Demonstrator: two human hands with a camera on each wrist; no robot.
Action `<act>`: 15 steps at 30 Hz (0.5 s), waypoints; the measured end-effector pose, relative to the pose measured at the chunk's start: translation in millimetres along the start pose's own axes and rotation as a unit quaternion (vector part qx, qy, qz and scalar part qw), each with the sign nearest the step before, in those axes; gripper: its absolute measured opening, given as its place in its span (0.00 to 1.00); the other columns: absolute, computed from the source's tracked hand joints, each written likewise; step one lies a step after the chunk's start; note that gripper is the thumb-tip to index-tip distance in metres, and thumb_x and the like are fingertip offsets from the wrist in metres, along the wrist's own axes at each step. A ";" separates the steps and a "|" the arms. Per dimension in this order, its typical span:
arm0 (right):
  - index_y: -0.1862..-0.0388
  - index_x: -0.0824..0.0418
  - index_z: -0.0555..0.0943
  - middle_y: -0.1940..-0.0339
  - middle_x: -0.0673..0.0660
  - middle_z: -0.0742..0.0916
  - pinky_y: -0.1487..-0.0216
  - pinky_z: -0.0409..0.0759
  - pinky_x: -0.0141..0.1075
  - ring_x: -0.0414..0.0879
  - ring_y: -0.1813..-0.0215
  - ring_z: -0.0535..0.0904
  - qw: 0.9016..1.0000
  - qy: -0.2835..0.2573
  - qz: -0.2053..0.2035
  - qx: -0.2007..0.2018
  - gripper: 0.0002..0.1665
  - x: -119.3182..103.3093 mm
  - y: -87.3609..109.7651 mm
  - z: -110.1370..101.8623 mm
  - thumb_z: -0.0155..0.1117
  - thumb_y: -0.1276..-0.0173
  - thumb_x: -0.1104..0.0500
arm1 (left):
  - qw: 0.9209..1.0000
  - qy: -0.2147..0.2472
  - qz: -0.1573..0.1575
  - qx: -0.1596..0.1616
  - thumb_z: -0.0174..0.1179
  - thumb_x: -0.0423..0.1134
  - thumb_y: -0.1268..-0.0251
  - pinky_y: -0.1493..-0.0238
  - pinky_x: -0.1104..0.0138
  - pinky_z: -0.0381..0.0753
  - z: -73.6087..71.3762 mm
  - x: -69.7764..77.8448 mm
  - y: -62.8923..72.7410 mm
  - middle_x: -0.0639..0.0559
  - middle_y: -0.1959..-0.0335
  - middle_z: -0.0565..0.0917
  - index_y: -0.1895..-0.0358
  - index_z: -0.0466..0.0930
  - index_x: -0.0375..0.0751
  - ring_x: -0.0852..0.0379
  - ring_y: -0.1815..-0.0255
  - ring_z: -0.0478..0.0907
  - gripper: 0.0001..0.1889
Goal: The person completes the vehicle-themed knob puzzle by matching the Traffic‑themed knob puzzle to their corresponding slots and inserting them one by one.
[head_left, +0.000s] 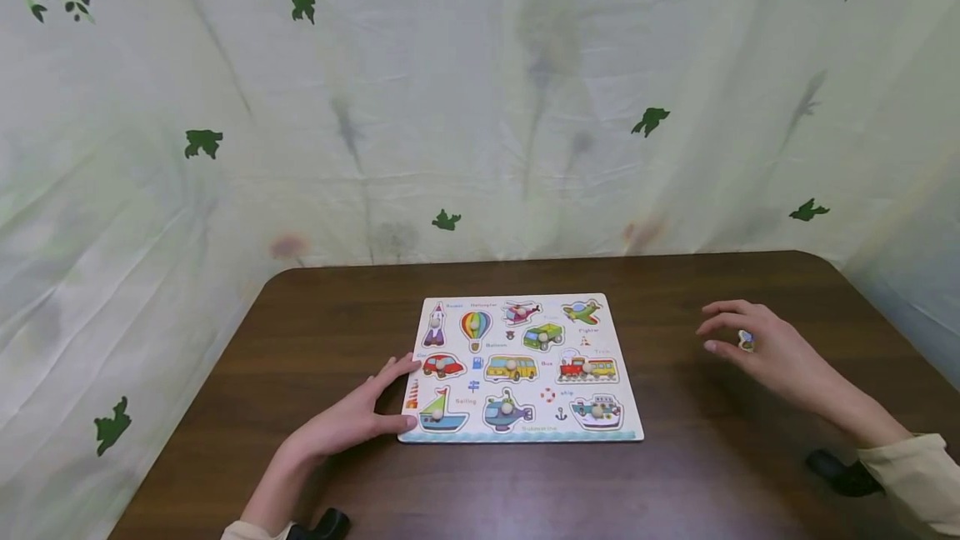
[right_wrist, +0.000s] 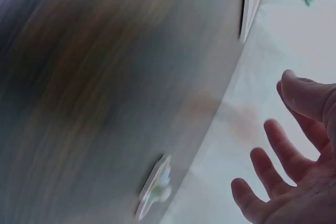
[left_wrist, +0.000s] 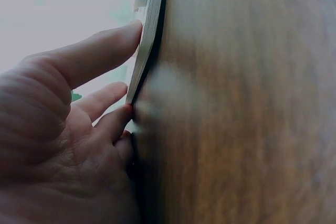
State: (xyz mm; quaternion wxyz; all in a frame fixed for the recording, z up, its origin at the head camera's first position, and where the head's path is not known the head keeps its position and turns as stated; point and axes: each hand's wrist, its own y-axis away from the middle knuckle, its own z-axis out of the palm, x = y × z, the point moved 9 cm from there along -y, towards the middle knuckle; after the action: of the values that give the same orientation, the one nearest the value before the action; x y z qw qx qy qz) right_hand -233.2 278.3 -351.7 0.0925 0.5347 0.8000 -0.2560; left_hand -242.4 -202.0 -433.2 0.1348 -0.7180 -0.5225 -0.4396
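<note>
On the table lies a wooden knob puzzle board (head_left: 551, 367) with pictures of vehicles such as a bus, a train and a sailboat. My left hand (head_left: 360, 412) touches its left edge, thumb near the lower corner and fingers farther up. In the left wrist view, the thumb (left_wrist: 113, 48) meets the board's edge (left_wrist: 149, 30). To the right of the board, my right hand (head_left: 772, 354) hovers with fingers spread and slightly bent. A small puzzle piece (head_left: 746, 341) shows between its thumb and forefinger. In the right wrist view the piece (right_wrist: 155, 190) lies on the table, apart from the fingers.
The brown wooden table (head_left: 330, 307) has rounded back corners. A pale curtain (head_left: 480, 107) with leaf patterns hangs behind and beside it. Black wrist straps (head_left: 843, 473) sit near both cuffs.
</note>
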 end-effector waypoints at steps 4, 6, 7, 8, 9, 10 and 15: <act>0.56 0.57 0.85 0.41 0.63 0.77 0.57 0.73 0.56 0.64 0.44 0.71 1.000 0.018 0.005 0.011 0.14 17.5 4.1 -9.2 0.74 0.41 0.65 | 1.000 -0.004 -0.002 0.000 0.69 0.52 0.41 0.30 0.37 0.41 0.1 -0.2 -0.4 0.42 0.20 0.46 0.24 0.59 0.52 0.36 0.22 0.35 0.42; 0.55 0.59 0.85 0.41 0.65 0.77 0.58 0.75 0.53 0.62 0.47 0.74 0.999 0.032 0.004 0.012 0.15 25.5 5.8 -13.1 0.73 0.41 0.67 | 1.000 -0.005 -0.002 0.001 0.69 0.52 0.41 0.31 0.37 0.41 -0.1 -0.4 -0.5 0.42 0.20 0.46 0.24 0.59 0.52 0.35 0.22 0.35 0.42; 0.54 0.60 0.85 0.41 0.66 0.77 0.60 0.76 0.51 0.62 0.48 0.75 0.999 0.036 0.004 0.011 0.16 29.8 6.5 -14.4 0.73 0.42 0.67 | 1.000 -0.005 -0.003 0.001 0.69 0.52 0.41 0.31 0.37 0.42 -0.2 -0.5 -0.6 0.42 0.20 0.46 0.24 0.59 0.52 0.35 0.22 0.35 0.42; 0.54 0.61 0.85 0.41 0.66 0.78 0.61 0.77 0.48 0.62 0.49 0.76 0.999 0.040 0.004 0.011 0.16 33.5 7.2 -16.0 0.73 0.42 0.68 | 1.000 -0.004 -0.003 0.001 0.69 0.52 0.41 0.31 0.37 0.42 -0.1 -0.8 -0.6 0.42 0.20 0.46 0.24 0.59 0.52 0.35 0.22 0.35 0.42; 0.53 0.61 0.85 0.41 0.67 0.78 0.62 0.76 0.46 0.62 0.50 0.77 0.999 0.045 0.005 0.010 0.17 37.7 7.8 -17.0 0.74 0.42 0.68 | 1.000 -0.004 -0.004 0.001 0.69 0.52 0.41 0.31 0.37 0.42 -0.1 -1.1 -0.7 0.41 0.20 0.46 0.24 0.59 0.52 0.34 0.22 0.35 0.42; 0.53 0.62 0.85 0.41 0.68 0.78 0.63 0.76 0.45 0.62 0.50 0.77 0.999 0.045 0.008 0.008 0.17 41.9 8.4 -17.9 0.74 0.42 0.68 | 1.000 -0.003 -0.005 0.001 0.69 0.52 0.41 0.31 0.37 0.42 -0.2 -1.5 -0.8 0.41 0.20 0.45 0.24 0.59 0.52 0.34 0.22 0.34 0.42; 0.52 0.63 0.84 0.41 0.70 0.77 0.59 0.73 0.54 0.67 0.45 0.72 0.999 0.041 0.032 0.003 0.17 63.4 10.5 -20.8 0.73 0.41 0.66 | 1.000 -0.001 -0.005 0.001 0.68 0.52 0.41 0.31 0.37 0.42 -0.3 -1.5 -0.8 0.40 0.20 0.45 0.24 0.59 0.53 0.33 0.22 0.34 0.42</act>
State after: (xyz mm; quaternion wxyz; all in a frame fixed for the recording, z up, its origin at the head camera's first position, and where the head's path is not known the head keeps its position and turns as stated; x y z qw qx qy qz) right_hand -247.2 343.2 -364.0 0.0666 0.5704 0.7847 -0.2333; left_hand -243.3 -202.8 -434.4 0.1332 -0.7155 -0.5267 -0.4392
